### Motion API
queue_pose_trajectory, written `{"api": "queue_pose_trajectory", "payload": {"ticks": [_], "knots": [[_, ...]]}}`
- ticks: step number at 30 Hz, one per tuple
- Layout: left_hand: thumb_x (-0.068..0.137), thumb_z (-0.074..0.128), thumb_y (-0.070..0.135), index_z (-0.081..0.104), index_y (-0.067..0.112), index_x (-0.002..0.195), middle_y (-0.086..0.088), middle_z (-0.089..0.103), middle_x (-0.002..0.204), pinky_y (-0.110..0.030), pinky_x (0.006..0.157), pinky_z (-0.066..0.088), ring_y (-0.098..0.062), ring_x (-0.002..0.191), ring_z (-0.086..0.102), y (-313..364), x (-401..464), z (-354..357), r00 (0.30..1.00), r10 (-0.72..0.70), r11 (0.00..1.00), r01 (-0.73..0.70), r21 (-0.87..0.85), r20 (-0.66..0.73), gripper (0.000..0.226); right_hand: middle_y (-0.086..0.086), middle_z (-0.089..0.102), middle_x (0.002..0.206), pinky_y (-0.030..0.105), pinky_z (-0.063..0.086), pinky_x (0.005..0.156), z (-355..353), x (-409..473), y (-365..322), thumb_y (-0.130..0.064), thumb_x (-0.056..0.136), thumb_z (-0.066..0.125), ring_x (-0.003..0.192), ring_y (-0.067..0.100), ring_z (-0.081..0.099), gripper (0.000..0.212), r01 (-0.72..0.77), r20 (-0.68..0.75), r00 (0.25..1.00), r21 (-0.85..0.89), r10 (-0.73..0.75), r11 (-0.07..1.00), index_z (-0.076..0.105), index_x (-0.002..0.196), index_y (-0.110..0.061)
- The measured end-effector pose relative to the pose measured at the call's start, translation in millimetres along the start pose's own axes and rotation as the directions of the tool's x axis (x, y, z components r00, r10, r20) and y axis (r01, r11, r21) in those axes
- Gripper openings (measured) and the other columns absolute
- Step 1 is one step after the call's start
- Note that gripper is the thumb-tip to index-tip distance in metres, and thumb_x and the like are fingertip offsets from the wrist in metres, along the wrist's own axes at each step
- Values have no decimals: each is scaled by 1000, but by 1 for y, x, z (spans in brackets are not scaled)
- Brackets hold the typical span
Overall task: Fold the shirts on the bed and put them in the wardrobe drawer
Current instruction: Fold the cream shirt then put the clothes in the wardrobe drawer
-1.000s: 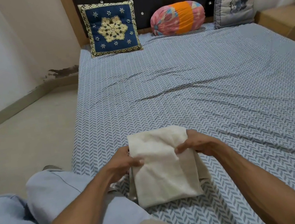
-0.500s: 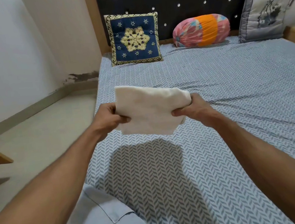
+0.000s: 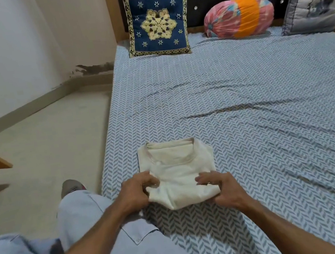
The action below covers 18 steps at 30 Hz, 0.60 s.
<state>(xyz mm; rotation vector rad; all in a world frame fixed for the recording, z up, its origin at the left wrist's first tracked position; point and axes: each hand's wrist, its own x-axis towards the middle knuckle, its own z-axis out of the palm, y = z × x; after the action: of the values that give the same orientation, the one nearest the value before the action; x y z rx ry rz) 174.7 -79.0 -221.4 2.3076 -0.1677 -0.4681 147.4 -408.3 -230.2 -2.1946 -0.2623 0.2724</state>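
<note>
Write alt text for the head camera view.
Two hands, left hand and right hand, grip the near edge of a folded cream shirt lying on a patterned bed. Three cushions line the headboard.

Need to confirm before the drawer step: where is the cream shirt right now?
In the head view the folded cream shirt lies on the bed near its left edge, collar facing the pillows, with the left hand and right hand gripping its near edge.
</note>
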Motion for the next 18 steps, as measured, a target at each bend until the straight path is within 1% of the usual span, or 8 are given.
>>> {"api": "queue_pose_trajectory", "payload": {"ticks": [3,5,8,10,12,14,16,18], "knots": [[61,63,25,59,44,123,18,54,129,-42,109,38,-4,128,47,12,-15,-3,986,148,953,-161,256,72,65,-10,71,120,19,39,108,-1,-11,-5,-7,51,71,124,6,60,56,208,-73,971,-197,-226,958,77,103,-24],[60,57,22,63,44,109,24,53,109,-40,94,37,2,111,47,17,-24,-4,963,238,906,-267,330,127,54,-7,67,116,27,46,99,3,-25,-7,-13,59,76,115,12,61,41,299,-74,938,-319,-338,899,74,98,-26],[72,59,19,74,41,97,23,48,102,-35,85,24,0,111,43,16,-36,-2,950,209,811,-300,502,231,36,-9,60,110,34,50,88,15,-53,3,-21,67,71,105,15,57,31,305,38,944,-479,-328,823,67,95,-32],[76,61,15,76,40,98,21,47,102,-34,85,28,-4,111,43,10,-38,-1,960,138,787,-257,561,245,36,-11,59,108,33,49,88,21,-66,11,-24,67,66,105,13,55,31,291,101,956,-469,-277,834,67,96,-34],[80,62,16,77,38,95,18,52,102,-33,86,40,-6,106,49,6,-39,0,977,93,846,-181,502,194,30,-13,60,106,28,48,88,23,-69,12,-25,69,66,104,9,55,27,241,42,969,-376,-243,895,71,94,-31],[87,66,21,72,38,91,15,59,98,-26,85,48,-5,95,57,4,-36,-1,994,72,935,-97,342,84,18,-16,62,104,18,48,84,21,-61,5,-28,77,68,100,6,59,16,118,-133,980,-213,-149,970,73,92,-28],[89,71,23,70,32,96,12,66,95,-20,80,51,-3,89,63,-1,-26,-2,998,-21,995,27,100,-58,12,-18,63,102,10,48,74,15,-40,-3,-23,83,70,95,5,63,12,-41,-326,945,-38,26,998,74,94,-27],[88,75,21,70,27,103,9,71,98,-30,87,55,-9,94,68,-4,-14,-4,972,-168,975,139,-172,-164,17,-16,65,104,10,48,74,2,-10,-6,-18,87,71,96,5,63,18,-183,-409,893,49,187,982,72,102,-28]]}}
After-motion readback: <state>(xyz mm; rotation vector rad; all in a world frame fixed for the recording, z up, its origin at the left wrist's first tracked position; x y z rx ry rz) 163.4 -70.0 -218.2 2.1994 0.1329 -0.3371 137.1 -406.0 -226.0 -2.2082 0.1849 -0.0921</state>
